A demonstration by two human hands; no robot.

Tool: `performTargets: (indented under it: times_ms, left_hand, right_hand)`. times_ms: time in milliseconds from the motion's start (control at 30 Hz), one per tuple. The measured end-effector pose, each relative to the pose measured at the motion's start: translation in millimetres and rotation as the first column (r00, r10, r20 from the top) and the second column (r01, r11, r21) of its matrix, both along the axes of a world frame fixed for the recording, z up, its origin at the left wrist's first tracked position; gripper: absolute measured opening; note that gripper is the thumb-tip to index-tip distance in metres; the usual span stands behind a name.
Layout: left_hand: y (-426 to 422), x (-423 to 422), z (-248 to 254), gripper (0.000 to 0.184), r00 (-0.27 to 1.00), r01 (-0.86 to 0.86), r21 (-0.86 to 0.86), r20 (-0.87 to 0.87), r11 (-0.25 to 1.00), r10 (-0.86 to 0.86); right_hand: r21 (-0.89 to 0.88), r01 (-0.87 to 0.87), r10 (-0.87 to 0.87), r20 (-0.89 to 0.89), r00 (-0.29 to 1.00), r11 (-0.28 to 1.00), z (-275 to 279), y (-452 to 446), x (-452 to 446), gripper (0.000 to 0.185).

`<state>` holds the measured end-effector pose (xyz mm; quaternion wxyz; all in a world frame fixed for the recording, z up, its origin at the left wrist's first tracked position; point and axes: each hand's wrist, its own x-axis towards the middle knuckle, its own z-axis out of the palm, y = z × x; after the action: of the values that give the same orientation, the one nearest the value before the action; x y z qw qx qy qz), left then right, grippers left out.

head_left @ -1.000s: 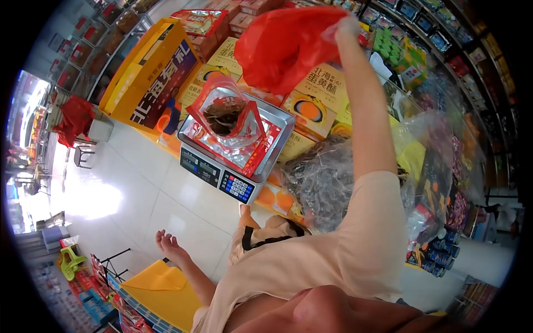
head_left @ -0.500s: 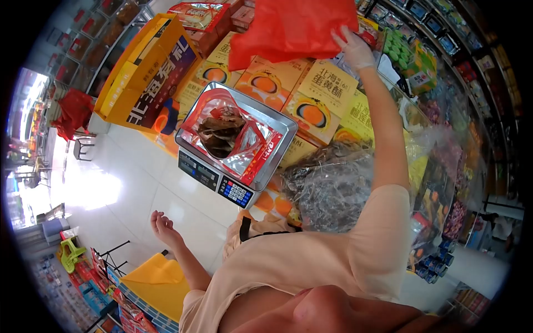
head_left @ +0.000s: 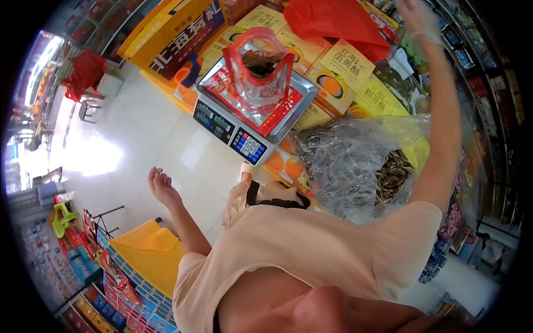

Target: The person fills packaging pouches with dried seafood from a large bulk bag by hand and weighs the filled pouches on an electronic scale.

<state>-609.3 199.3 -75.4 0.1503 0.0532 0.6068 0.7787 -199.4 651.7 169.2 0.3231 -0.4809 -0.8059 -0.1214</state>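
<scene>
Scale (head_left: 233, 132) at the near edge of the desk (head_left: 284, 165) carries the upright, open-topped bag (head_left: 258, 86); the step looks like weighing. Left hand (head_left: 162, 186), loosely curled, empty, hangs off that edge. Right hand (head_left: 420, 19), beyond the far right, is too blurred to tell. Touching the bag calls for reaching across the boxes (head_left: 333, 83).

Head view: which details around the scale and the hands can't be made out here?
All in the head view:
- Scale display: figures too small and dim to read.
- Right hand: fingertips cut off by the top edge, the rest blurred, so its grip is unclear.
- Red-trimmed pouch: its glossy front hides the lower contents.
- Crumpled clear bag: hazy folds hide most of what's inside.
- Red bag: opaque, so any contents are hidden.
</scene>
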Motion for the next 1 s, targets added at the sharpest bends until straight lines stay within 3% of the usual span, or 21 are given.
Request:
performTargets:
  times_ms: [67,167,300,400,467,533,600,633,733,800,833,867,933,1000]
  left_hand:
    - [-8,3,4,0.019,0.999,-0.031,0.039,-0.005,0.999,0.032]
    - [-28,-1,4,0.016,0.998,-0.034,0.096,-0.047,0.995,0.038]
    - [-55,-1,4,0.019,0.995,-0.085,0.087,-0.047,0.993,0.09]
    - [-61,4,4,0.02,0.995,-0.092,0.095,-0.032,0.991,0.095]
    - [-54,9,9,0.019,0.994,-0.101,0.098,-0.037,0.99,0.105]
    - [-45,3,9,0.018,0.995,-0.082,0.112,-0.039,0.99,0.087]
    - [-24,-9,4,0.02,0.98,0.153,0.088,-0.139,0.984,-0.14]
    - [-5,-12,4,0.02,0.977,0.18,0.11,-0.134,0.977,-0.165]
    - [70,-8,32,0.027,0.733,0.608,-0.109,-0.303,0.786,-0.609]
    - [128,-11,36,0.036,0.551,0.746,-0.139,-0.419,0.651,-0.722]
    - [154,-8,44,0.042,0.467,0.77,-0.184,-0.492,0.612,-0.735]
    - [178,-3,61,0.047,0.383,0.809,-0.2,-0.533,0.552,-0.754]
    - [224,-1,70,0.066,0.232,0.867,-0.258,-0.55,0.427,-0.803]
    - [259,4,74,0.08,0.127,0.945,-0.185,-0.551,0.269,-0.825]
  right_hand:
    - [0.355,-0.079,0.057,0.073,0.996,0.931,27,-23,5,0.031]
    - [0.341,0.041,-0.118,0.209,0.971,0.939,46,-45,32,0.033]
    - [0.357,-0.172,0.048,0.33,0.943,0.918,71,-96,45,0.03]
    - [0.286,-0.26,0.119,0.43,0.895,0.922,79,-113,54,0.031]
    - [0.126,-0.314,0.265,0.305,0.915,0.941,69,-125,51,0.029]
    - [0.118,-0.212,0.171,0.29,0.942,0.97,53,-153,22,0.028]
    - [-0.117,-0.287,0.303,0.161,0.939,0.951,39,-168,0,0.026]
    - [-0.19,-0.4,0.418,0.066,0.906,0.897,31,-174,-14,0.024]
    - [-0.332,-0.574,0.58,-0.09,0.81,0.749,19,-190,-71,0.023]
    - [-0.402,-0.586,0.614,-0.07,0.786,0.704,16,-191,-117,0.02]
    - [-0.407,-0.542,0.625,0.096,0.775,0.735,15,-186,-142,0.018]
    - [-0.41,-0.493,0.616,0.259,0.744,0.767,12,-179,-165,0.017]
    - [-0.445,-0.209,0.49,0.747,0.448,0.871,-6,-155,-205,0.014]
    - [-0.602,0.087,0.446,0.673,0.59,0.794,-24,-143,-231,0.019]
